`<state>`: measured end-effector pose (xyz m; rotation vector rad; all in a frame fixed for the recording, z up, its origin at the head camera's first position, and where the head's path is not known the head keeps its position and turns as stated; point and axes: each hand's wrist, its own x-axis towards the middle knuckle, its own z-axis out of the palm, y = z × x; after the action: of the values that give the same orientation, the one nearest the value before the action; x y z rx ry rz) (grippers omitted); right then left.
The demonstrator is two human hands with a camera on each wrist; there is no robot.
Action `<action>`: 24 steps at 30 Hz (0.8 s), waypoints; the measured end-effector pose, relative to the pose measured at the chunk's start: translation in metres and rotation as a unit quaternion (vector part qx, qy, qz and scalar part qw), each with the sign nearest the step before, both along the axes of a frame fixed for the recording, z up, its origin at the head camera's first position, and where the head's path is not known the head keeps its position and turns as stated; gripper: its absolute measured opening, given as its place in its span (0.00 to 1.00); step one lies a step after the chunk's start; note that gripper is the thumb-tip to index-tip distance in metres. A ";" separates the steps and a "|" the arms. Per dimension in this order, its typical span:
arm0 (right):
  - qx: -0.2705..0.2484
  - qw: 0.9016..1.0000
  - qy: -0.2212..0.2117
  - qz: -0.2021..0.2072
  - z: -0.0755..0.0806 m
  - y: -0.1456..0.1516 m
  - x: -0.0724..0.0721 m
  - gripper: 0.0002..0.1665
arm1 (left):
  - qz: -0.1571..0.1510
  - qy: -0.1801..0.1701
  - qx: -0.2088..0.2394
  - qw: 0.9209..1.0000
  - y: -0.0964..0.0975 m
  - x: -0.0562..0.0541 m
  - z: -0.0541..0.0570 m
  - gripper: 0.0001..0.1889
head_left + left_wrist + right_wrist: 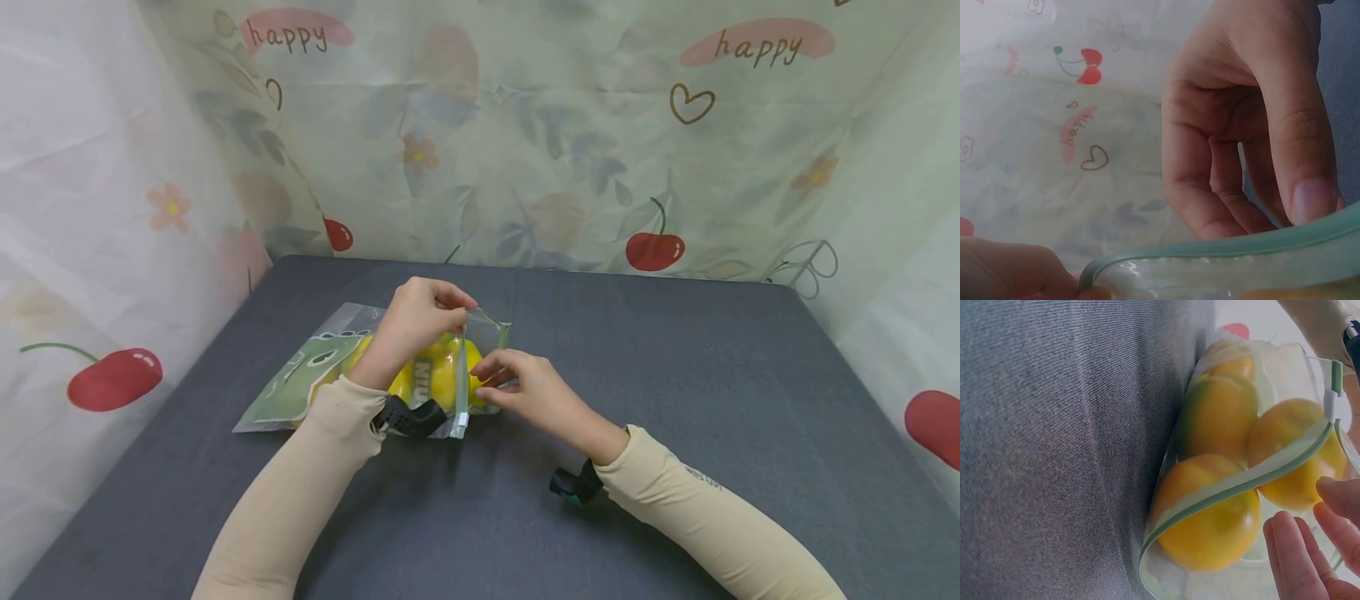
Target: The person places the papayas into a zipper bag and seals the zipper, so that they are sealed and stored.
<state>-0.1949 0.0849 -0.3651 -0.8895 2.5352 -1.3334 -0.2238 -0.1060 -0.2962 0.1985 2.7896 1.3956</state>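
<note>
A clear slider zip bag (352, 317) with a green cartoon print lies on the dark table, its mouth towards the right. Several round yellow-orange fruits (1207, 512) are inside. The left hand (416, 325) pinches the far end of the bag's green-edged rim (1210, 250). At the near end of the rim sits a white slider (1331, 406), and the mouth gapes beyond it. The right hand (528, 387) is at the mouth, thumb apart from the fingers (1297, 556), holding nothing. In the left wrist view, its thumb is right at the rim.
A dark cloth covers the table (675, 367). Printed curtains (510, 133) enclose its back and sides. A thin looped cord (810, 267) hangs at the back right corner. Small black cameras (408, 417) are strapped to both wrists.
</note>
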 end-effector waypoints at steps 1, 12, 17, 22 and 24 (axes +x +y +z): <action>-0.001 1.000 -0.001 -0.001 0.000 0.000 0.000 0.13 | 0.000 -0.001 0.001 1.000 0.000 0.000 0.000 0.07; -0.012 1.000 -0.013 -0.020 0.007 0.006 0.007 0.14 | 0.001 0.000 -0.002 1.000 -0.002 0.000 -0.001 0.07; -0.020 0.999 -0.021 -0.015 0.013 0.008 0.015 0.13 | 0.001 -0.001 0.001 1.000 -0.001 0.000 -0.002 0.07; -0.026 0.999 -0.043 -0.002 0.015 0.011 0.024 0.14 | 0.002 0.003 0.003 1.000 -0.001 0.001 -0.002 0.07; -0.024 0.998 -0.054 0.003 0.014 0.011 0.027 0.14 | 0.001 0.002 0.004 1.000 -0.001 0.001 -0.002 0.07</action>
<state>-0.1682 0.0962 -0.3515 -0.8095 2.4267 -1.4071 -0.2228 -0.1067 -0.2979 0.1985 2.7884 1.4070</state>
